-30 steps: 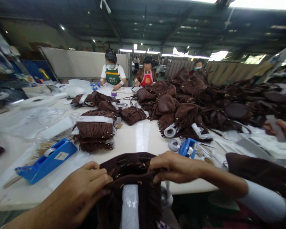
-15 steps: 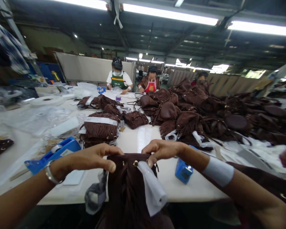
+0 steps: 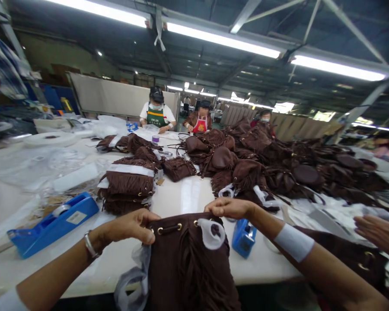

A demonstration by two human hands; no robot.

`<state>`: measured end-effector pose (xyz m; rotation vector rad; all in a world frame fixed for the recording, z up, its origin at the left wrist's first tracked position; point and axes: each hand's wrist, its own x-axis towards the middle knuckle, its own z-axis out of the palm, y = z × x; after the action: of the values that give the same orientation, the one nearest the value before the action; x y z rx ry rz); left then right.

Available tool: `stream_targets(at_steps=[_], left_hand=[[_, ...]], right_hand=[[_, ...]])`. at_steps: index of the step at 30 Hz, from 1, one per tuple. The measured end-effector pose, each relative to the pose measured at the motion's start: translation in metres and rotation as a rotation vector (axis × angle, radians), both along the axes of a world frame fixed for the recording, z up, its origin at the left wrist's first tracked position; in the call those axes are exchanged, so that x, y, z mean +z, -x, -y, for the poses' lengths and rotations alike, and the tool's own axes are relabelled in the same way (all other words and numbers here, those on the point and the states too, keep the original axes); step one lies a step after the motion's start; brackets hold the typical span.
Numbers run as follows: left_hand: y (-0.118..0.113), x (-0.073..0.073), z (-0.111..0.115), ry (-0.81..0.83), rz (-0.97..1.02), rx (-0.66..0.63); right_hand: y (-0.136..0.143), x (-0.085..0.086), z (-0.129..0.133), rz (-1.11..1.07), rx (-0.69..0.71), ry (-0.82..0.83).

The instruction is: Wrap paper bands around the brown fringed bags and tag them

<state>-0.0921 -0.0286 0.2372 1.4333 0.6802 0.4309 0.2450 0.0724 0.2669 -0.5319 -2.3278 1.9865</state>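
Observation:
A dark brown fringed bag (image 3: pixel 168 259) with gold eyelets hangs upright at the table's front edge. My left hand (image 3: pixel 132 226) pinches its top left corner between thumb and fingers. At the top right corner, my right hand (image 3: pixel 230 208) is closed on the rim. White wrapping (image 3: pixel 211 234) forms a loop near the right eyelets, and more translucent wrapping (image 3: pixel 134 276) dangles on the bag's left side. The bag's lower end is cut off by the frame.
Blue tape dispensers (image 3: pixel 56 222) (image 3: pixel 244 237) stand left and right on the table (image 3: pixel 262 270). Stacked fringed bags (image 3: pixel 128 181) lie ahead, a large brown heap (image 3: pixel 291 168) at right. Another person's hand (image 3: pixel 379 233) is at the right edge. People sit opposite.
The bag's top edge has spread wider, showing more eyelets and its front. The white wrapping has swung up into a loop. The other person's hand at right reaches further in.

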Motion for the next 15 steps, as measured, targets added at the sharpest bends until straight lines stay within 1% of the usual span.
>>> stream_targets(at_steps=[3,5,8,11,15], left_hand=[[-0.001,-0.003,0.003,-0.006,-0.006,0.018],[0.0,-0.002,0.005,-0.024,-0.03,0.029],[0.003,0.0,0.009,-0.044,-0.06,0.051],[0.004,0.001,0.012,-0.034,-0.061,0.054],[-0.002,0.005,0.008,0.049,-0.095,-0.021]], right_hand=[[0.006,-0.007,0.009,0.037,-0.144,-0.141],[0.012,-0.012,0.016,0.037,-0.209,-0.184],[0.017,-0.015,0.024,0.037,-0.217,-0.178],[0.015,-0.016,0.028,0.047,-0.201,-0.175],[0.016,-0.01,0.032,0.034,-0.226,-0.229]])
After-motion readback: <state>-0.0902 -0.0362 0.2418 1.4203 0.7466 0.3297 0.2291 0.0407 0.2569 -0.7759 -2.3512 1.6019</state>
